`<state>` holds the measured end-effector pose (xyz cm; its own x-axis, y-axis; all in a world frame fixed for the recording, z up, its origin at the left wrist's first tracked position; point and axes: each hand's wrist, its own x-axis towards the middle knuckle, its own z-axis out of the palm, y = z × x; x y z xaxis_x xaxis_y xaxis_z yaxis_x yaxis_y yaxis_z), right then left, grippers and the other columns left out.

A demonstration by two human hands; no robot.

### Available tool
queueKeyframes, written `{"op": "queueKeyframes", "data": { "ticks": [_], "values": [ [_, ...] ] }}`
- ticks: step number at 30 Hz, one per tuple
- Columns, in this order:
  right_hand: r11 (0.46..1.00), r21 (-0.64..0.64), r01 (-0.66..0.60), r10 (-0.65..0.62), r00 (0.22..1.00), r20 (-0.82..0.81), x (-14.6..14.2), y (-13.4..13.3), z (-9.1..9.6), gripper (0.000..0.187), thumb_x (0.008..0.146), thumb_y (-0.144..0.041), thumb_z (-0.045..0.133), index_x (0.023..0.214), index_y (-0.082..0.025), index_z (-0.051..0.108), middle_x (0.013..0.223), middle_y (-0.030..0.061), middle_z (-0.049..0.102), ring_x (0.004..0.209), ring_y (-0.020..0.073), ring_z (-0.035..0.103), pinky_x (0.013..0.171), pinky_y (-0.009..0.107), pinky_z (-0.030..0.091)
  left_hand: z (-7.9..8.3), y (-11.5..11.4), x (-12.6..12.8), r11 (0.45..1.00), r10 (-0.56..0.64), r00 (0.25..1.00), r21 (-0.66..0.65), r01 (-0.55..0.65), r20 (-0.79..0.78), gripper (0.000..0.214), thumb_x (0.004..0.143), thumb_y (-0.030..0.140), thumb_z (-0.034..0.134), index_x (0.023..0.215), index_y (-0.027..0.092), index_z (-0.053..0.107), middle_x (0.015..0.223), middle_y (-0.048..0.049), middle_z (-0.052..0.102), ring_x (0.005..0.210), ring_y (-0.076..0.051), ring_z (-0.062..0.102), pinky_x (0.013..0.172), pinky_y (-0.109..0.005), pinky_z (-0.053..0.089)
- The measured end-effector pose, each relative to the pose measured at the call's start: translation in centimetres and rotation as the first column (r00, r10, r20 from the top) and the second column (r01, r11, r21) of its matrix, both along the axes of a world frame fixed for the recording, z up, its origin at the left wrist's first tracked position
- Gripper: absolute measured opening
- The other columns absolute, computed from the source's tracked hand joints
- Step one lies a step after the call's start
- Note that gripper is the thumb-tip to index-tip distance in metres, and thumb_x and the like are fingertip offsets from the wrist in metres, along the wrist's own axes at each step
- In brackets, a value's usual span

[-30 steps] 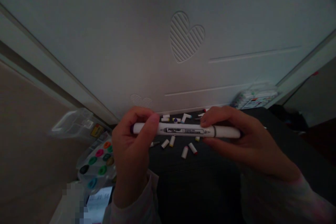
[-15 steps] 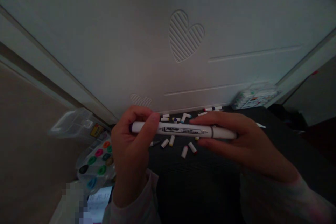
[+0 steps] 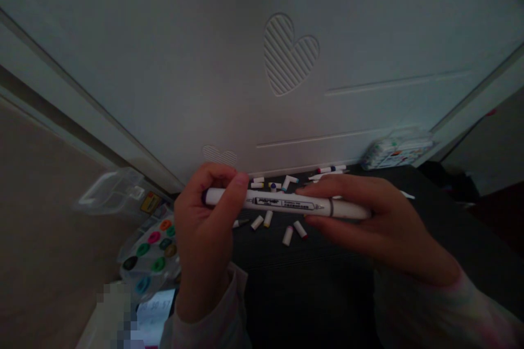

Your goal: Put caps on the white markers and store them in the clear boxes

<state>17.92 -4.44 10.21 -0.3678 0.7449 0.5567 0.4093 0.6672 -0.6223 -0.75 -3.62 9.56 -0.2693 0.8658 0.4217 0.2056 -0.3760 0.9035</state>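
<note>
A white marker [image 3: 282, 203] with black print lies level across both hands, above the dark table. Its purple left end is in my left hand [image 3: 210, 229], where thumb and fingers pinch it. At the other end, my right hand [image 3: 368, 221] is closed round the plain white part, thumb below and fingers above. Behind and below the marker are several loose caps, among them a red-ended cap [image 3: 300, 229], a pink-ended cap [image 3: 287, 236] and a yellow-ended cap [image 3: 268, 218]. Some of the table behind my hands is hidden.
At left stands an open clear case [image 3: 149, 251] with several coloured marker ends; its lid [image 3: 110, 193] leans back. A lit phone [image 3: 154, 311] lies nearer me. A closed marker case [image 3: 397, 150] stands at the far right, against the white panel [image 3: 204, 65] with hearts. White pens [image 3: 327, 174] lie behind.
The marker's left end has risen very slightly, and my right hand has shifted a little along or with it. Both hands keep their hold.
</note>
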Motion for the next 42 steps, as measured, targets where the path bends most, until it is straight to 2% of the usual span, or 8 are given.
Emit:
{"op": "queueKeyframes", "data": {
  "ticks": [19, 25, 30, 38, 42],
  "values": [
    [0.992, 0.129, 0.009, -0.018, 0.997, 0.073, 0.19, -0.22, -0.02, 0.016, 0.073, -0.019, 0.064, 0.090, -0.019, 0.063, 0.071, -0.0009, 0.067, 0.064, 0.0102, 0.062, 0.056, 0.019, 0.046, -0.21, -0.05, -0.01, 0.999, -0.039, 0.997, 0.027, 0.038, 0.066, 0.009, 0.072, 0.024, 0.062, 0.066, 0.021, 0.056, 0.055, 0.0047, 0.048, 0.049, -0.009, 0.041, 0.042, -0.022, 0.030],
    [0.993, 0.118, 0.014, -0.022, 0.997, 0.068, 0.22, -0.24, -0.04, 0.016, 0.073, -0.019, 0.064, 0.089, -0.019, 0.063, 0.073, -0.0010, 0.067, 0.064, 0.0103, 0.062, 0.056, 0.019, 0.047, -0.24, -0.08, -0.19, 0.998, -0.063, 0.997, 0.019, 0.062, 0.051, 0.010, 0.073, 0.027, 0.062, 0.067, 0.022, 0.056, 0.055, 0.0046, 0.048, 0.048, -0.010, 0.041, 0.042, -0.023, 0.030],
    [0.999, 0.045, 0.005, -0.007, 1.000, 0.026, 0.09, -0.20, -0.16, 0.017, 0.073, -0.019, 0.064, 0.090, -0.020, 0.063, 0.078, -0.0014, 0.069, 0.069, 0.0106, 0.064, 0.059, 0.018, 0.049, -0.19, -0.08, -0.26, 0.998, -0.060, 0.997, 0.004, 0.060, 0.054, 0.010, 0.074, 0.027, 0.061, 0.068, 0.021, 0.056, 0.056, 0.0046, 0.049, 0.049, -0.009, 0.041, 0.042, -0.022, 0.031],
    [1.000, -0.016, 0.002, -0.002, 1.000, -0.009, 0.00, -0.19, 0.08, 0.019, 0.072, -0.018, 0.065, 0.091, -0.023, 0.063, 0.077, -0.0045, 0.069, 0.065, 0.0079, 0.062, 0.056, 0.015, 0.048, -0.04, -0.03, 0.12, 1.000, -0.015, 0.999, 0.009, 0.014, 0.035, 0.012, 0.074, 0.027, 0.060, 0.065, 0.020, 0.055, 0.055, 0.0045, 0.047, 0.050, -0.009, 0.040, 0.043, -0.022, 0.030],
    [1.000, -0.015, -0.003, 0.003, 1.000, -0.003, 0.06, -0.15, 0.06, 0.021, 0.073, -0.017, 0.065, 0.093, -0.023, 0.062, 0.079, -0.0043, 0.068, 0.068, 0.0079, 0.062, 0.060, 0.015, 0.048, -0.13, 0.07, 0.08, 1.000, -0.004, 1.000, 0.017, 0.004, 0.017, 0.012, 0.074, 0.027, 0.060, 0.065, 0.020, 0.054, 0.055, 0.0046, 0.048, 0.049, -0.009, 0.040, 0.042, -0.022, 0.030]
  ]
}}
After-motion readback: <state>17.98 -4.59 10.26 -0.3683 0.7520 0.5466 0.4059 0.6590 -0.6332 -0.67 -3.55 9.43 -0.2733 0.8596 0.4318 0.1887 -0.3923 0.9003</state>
